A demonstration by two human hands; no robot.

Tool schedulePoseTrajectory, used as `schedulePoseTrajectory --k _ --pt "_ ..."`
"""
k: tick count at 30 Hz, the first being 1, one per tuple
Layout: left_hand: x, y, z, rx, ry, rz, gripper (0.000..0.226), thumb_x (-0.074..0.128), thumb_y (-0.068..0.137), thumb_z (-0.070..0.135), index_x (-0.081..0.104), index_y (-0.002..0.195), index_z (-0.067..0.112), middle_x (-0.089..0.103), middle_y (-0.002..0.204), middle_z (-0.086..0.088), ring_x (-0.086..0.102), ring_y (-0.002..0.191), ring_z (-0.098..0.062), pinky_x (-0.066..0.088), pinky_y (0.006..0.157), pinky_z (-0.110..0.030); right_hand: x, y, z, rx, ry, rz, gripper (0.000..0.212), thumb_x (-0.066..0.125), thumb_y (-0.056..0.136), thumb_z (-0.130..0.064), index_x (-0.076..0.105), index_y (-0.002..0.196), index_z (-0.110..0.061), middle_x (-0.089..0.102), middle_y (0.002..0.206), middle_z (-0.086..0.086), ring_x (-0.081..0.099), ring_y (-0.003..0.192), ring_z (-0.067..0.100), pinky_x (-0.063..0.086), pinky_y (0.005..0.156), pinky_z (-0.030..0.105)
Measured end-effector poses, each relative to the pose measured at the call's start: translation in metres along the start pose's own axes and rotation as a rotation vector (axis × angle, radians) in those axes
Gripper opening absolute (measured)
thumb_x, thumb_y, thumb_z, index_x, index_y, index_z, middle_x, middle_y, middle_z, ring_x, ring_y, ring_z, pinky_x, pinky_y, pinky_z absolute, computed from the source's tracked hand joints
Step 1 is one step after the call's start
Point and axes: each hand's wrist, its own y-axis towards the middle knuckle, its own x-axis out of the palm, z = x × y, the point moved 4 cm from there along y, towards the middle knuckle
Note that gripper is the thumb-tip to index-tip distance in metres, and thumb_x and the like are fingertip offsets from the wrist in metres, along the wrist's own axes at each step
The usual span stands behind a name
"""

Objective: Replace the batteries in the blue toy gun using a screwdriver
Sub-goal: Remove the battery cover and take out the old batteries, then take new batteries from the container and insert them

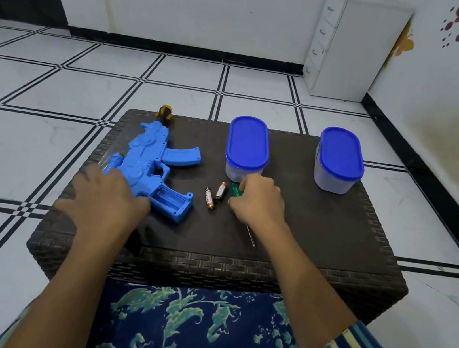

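Observation:
The blue toy gun (150, 159) lies on the left of the dark wicker table (318, 231), its battery compartment (169, 197) open and facing up. My left hand (105, 200) rests on the gun's rear part with the fingers spread. Two loose batteries (214, 197) lie side by side in the middle of the table. Just right of them, my right hand (258, 202) is curled over a green-handled screwdriver (234, 190); its metal shaft (251, 236) sticks out toward me from under the wrist.
Two clear containers with blue lids stand at the back: one (247, 146) right behind my right hand, the other (339, 159) at the far right. A yellow-and-black handle (164, 112) pokes out beyond the gun's muzzle. Around the table is tiled floor; a white drawer unit (354, 49) stands by the wall.

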Motion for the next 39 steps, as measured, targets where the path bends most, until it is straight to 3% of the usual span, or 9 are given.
schedulePoseTrajectory --k 5,10,14,19,24,28,31,34,39 --pt "0.005 -0.011 0.042 0.346 -0.212 0.084 0.045 0.061 0.086 0.038 0.055 0.127 0.023 0.040 0.141 -0.001 0.037 0.129 -0.026 0.034 0.097 -0.058 0.001 -0.001 0.001 -0.014 -0.083 -0.001 0.025 0.068 0.090 -0.024 0.061 0.112 -0.015 0.063 0.102 0.004 0.060 0.092 0.022 0.041 0.068 0.031" --pt "0.024 -0.018 0.076 0.589 -0.241 -0.018 0.044 0.061 0.088 0.036 0.055 0.131 0.025 0.043 0.146 0.004 0.040 0.135 -0.022 0.026 0.109 -0.063 -0.009 -0.006 0.011 -0.048 0.029 0.076 0.021 0.069 0.088 -0.036 0.068 0.098 -0.017 0.066 0.095 0.000 0.062 0.087 0.021 0.041 0.066 0.029" --pt "0.027 -0.026 0.102 0.788 -0.337 -0.024 0.037 0.062 0.085 0.029 0.063 0.120 0.016 0.058 0.130 -0.004 0.055 0.121 -0.027 0.047 0.097 -0.048 -0.033 -0.005 0.041 0.007 0.163 0.314 0.014 0.067 0.089 -0.029 0.067 0.099 -0.018 0.065 0.100 -0.002 0.058 0.090 0.016 0.046 0.067 0.030" --pt "0.020 -0.034 0.157 0.929 -0.439 -0.039 0.030 0.054 0.083 0.027 0.068 0.107 0.015 0.069 0.111 0.000 0.064 0.103 -0.025 0.052 0.085 -0.038 -0.061 0.007 0.102 0.168 0.259 0.626 0.065 0.079 0.076 -0.028 0.049 0.131 -0.012 0.042 0.137 0.008 0.037 0.122 0.028 0.045 0.090 0.043" --pt "0.018 -0.036 0.252 1.123 -0.381 -0.092 0.027 0.058 0.092 0.020 0.066 0.117 0.014 0.065 0.125 -0.001 0.061 0.110 -0.022 0.047 0.092 -0.032 -0.054 0.033 0.155 0.243 0.495 0.666 0.095 0.091 0.059 -0.030 0.042 0.137 -0.008 0.050 0.135 0.009 0.045 0.124 0.028 0.044 0.103 0.044" --pt "0.028 -0.026 0.316 1.226 -0.286 -0.213 0.034 0.056 0.094 0.021 0.062 0.127 0.015 0.060 0.136 -0.002 0.055 0.125 -0.021 0.042 0.106 -0.037 -0.043 0.049 0.177 0.228 0.608 0.657 0.079 0.088 0.054 -0.027 0.053 0.123 -0.012 0.062 0.117 0.005 0.059 0.105 0.026 0.055 0.084 0.044" --pt "0.045 -0.022 0.345 1.259 -0.143 -0.295 0.042 0.055 0.093 0.039 0.058 0.131 0.021 0.058 0.138 -0.003 0.056 0.121 -0.022 0.043 0.103 -0.038 -0.044 0.058 0.188 0.191 0.614 0.585 0.077 0.091 0.054 -0.030 0.055 0.121 -0.018 0.064 0.114 -0.001 0.059 0.105 0.020 0.055 0.085 0.041" --pt "0.051 -0.025 0.356 1.214 -0.159 -0.238 0.058 0.053 0.082 0.064 0.062 0.123 0.023 0.069 0.111 0.000 0.060 0.095 -0.018 0.048 0.085 -0.033 -0.043 0.061 0.193 0.175 0.631 0.527 0.078 0.092 0.052 -0.036 0.053 0.118 -0.023 0.063 0.111 -0.001 0.061 0.102 0.019 0.055 0.084 0.042" --pt "0.050 -0.032 0.356 1.162 -0.215 -0.050 0.056 0.067 0.071 0.063 0.069 0.109 0.022 0.059 0.083 0.009 0.053 0.084 -0.013 0.039 0.072 -0.024 -0.047 0.054 0.191 0.118 0.635 0.520 0.063 0.089 0.047 -0.041 0.057 0.099 -0.024 0.063 0.094 -0.010 0.059 0.093 0.018 0.054 0.076 0.039"
